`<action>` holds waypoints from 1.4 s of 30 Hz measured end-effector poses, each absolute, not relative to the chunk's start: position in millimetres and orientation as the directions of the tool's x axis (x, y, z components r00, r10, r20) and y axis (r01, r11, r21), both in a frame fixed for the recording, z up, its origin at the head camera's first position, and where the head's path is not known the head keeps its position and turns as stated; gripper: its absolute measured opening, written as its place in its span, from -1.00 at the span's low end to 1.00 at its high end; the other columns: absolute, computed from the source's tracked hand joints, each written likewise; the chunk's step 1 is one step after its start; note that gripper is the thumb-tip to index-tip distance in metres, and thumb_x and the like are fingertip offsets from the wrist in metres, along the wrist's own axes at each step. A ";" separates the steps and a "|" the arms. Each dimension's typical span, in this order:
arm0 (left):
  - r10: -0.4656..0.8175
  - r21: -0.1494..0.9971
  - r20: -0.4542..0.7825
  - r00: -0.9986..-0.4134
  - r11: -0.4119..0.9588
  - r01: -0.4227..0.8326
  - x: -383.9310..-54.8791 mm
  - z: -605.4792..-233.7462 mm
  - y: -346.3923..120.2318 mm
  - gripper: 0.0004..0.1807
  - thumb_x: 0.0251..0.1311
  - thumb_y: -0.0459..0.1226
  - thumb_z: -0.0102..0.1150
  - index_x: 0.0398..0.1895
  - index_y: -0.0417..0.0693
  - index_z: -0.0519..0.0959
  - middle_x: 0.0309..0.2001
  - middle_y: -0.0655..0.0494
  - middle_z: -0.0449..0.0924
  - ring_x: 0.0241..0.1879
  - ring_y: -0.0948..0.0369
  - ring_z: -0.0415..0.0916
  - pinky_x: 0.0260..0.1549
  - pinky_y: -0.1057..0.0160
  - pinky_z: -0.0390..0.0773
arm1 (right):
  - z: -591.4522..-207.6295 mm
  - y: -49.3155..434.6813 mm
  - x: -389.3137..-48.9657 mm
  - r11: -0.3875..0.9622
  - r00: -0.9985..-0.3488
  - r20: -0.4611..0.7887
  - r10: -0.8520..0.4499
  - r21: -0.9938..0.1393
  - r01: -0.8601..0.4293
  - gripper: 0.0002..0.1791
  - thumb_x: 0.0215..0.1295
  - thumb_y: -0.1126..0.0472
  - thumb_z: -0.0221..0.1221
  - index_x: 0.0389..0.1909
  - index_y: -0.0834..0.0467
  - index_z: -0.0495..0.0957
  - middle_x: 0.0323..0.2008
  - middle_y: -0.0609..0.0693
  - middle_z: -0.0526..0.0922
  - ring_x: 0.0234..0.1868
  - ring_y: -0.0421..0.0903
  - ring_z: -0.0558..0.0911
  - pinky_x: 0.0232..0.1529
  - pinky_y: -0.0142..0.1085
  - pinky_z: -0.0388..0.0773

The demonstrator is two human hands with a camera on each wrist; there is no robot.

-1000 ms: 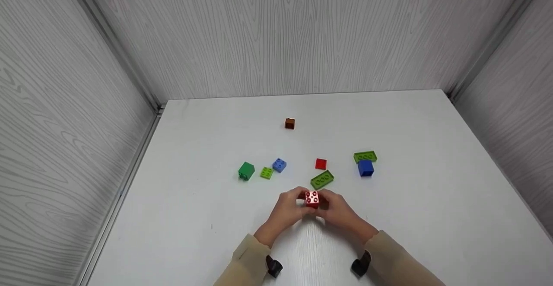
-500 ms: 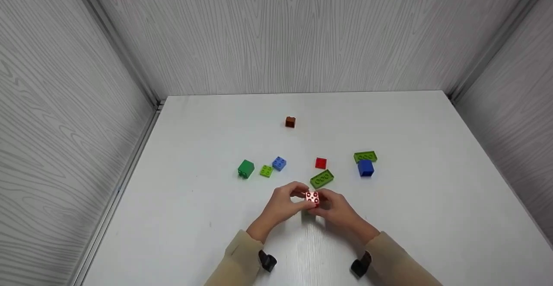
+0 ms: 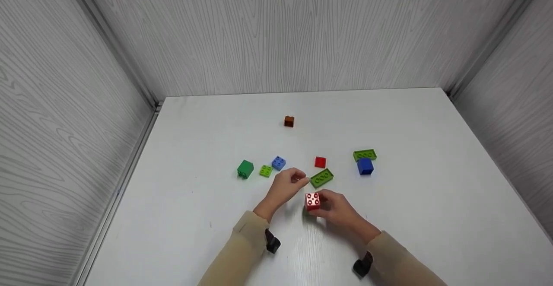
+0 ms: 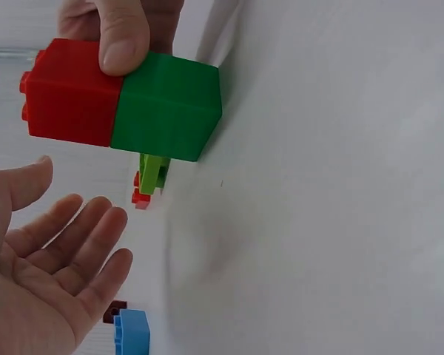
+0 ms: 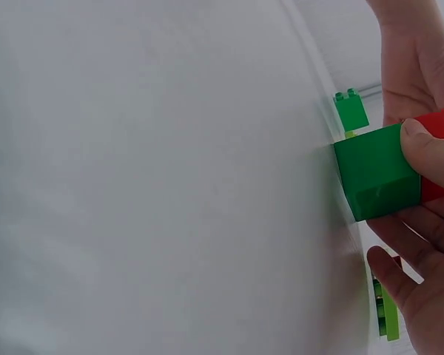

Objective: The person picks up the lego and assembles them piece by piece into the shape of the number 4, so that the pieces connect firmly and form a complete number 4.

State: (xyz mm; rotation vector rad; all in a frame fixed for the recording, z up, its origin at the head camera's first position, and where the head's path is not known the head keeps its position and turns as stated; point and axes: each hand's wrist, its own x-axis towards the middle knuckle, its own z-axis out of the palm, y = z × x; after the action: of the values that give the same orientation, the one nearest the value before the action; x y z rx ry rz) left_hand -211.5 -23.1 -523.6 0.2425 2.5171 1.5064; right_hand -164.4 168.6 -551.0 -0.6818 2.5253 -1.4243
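My right hand [image 3: 341, 211] pinches a stack of two building bricks, thumb on one side and fingers on the other. A red brick [image 3: 312, 201] with studs on top forms the upper half. Below it is a green brick [image 4: 170, 107], plain in the left wrist view and mostly hidden from the head view. Nothing is in my left hand [image 3: 285, 189], whose fingers are loosely bent beside the stack. Just beyond its fingertips, a lime-green long brick [image 3: 322, 178] lies with its hollow underside up.
Farther back sit a light blue brick [image 3: 278, 163], a small lime brick [image 3: 265, 170], a green brick [image 3: 245, 169] and a flat red piece [image 3: 320, 162]. At right a dark blue brick [image 3: 365, 166] touches another lime piece [image 3: 365, 154]. A brown brick [image 3: 289, 121] stands farthest away.
My left hand has let go of the red brick and moved forward, away from the stack. The right hand keeps hold of the stack in nearly the same place.
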 end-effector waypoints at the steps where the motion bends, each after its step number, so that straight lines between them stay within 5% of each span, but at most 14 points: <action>1: 0.242 0.876 -0.093 -0.966 0.481 0.036 -213.9 -524.7 -20.9 -0.68 0.20 -0.10 0.17 -0.09 -0.11 0.56 -0.22 0.18 0.56 -0.21 0.26 0.48 -0.22 0.32 0.53 | -551.2 169.4 -163.9 0.441 -0.882 0.079 -0.465 -0.843 -0.309 -0.58 0.10 0.04 0.31 -0.04 0.06 0.50 -0.18 -0.20 0.58 -0.14 -0.18 0.53 -0.07 -0.24 0.48; 15: 0.286 0.825 -0.143 -0.947 0.563 0.046 -238.0 -532.6 3.0 -0.59 0.08 -0.15 0.29 -0.08 -0.22 0.53 -0.19 0.05 0.56 -0.21 0.21 0.48 -0.19 0.25 0.51 | -552.1 169.6 -160.9 0.450 -0.872 0.120 -0.474 -0.819 -0.357 -0.62 0.08 0.30 0.31 -0.05 0.23 0.49 -0.17 -0.02 0.60 -0.13 -0.13 0.54 -0.05 -0.22 0.47; 22: 0.302 0.731 -0.172 -0.938 0.678 0.084 -242.2 -532.4 13.8 -0.50 0.04 -0.09 0.33 -0.02 -0.17 0.49 -0.17 0.07 0.51 -0.20 0.21 0.44 -0.15 0.24 0.48 | -553.4 170.0 -160.3 0.455 -0.881 0.078 -0.466 -0.833 -0.314 -0.59 0.09 0.19 0.32 -0.02 0.12 0.49 -0.12 -0.15 0.58 -0.06 -0.21 0.50 0.02 -0.25 0.44; 30: 0.287 0.624 -0.164 -0.944 0.771 0.127 -242.6 -538.3 22.4 -0.48 -0.10 -0.09 0.42 -0.06 -0.09 0.50 -0.24 0.12 0.42 -0.21 0.22 0.40 -0.14 0.26 0.46 | -552.3 170.6 -160.5 0.447 -0.866 0.102 -0.489 -0.823 -0.349 -0.58 0.12 0.24 0.30 0.00 0.23 0.48 -0.07 -0.02 0.58 -0.02 -0.09 0.51 0.03 -0.18 0.43; 42: 0.292 0.738 -0.153 -0.944 0.669 0.087 -242.6 -539.3 12.8 -0.62 0.00 -0.23 0.34 -0.11 -0.19 0.52 -0.24 0.09 0.40 -0.21 0.20 0.40 -0.13 0.26 0.47 | -548.3 172.7 -160.3 0.431 -0.866 0.088 -0.492 -0.840 -0.330 -0.57 0.12 0.07 0.30 -0.01 0.14 0.49 -0.12 -0.14 0.57 -0.06 -0.17 0.52 0.01 -0.22 0.45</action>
State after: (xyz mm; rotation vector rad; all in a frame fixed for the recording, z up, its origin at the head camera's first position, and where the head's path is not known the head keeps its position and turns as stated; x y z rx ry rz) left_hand -242.6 12.8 -539.3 0.3042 2.6270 1.1419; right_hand -160.3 172.7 -548.3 -0.7283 2.5094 -1.4142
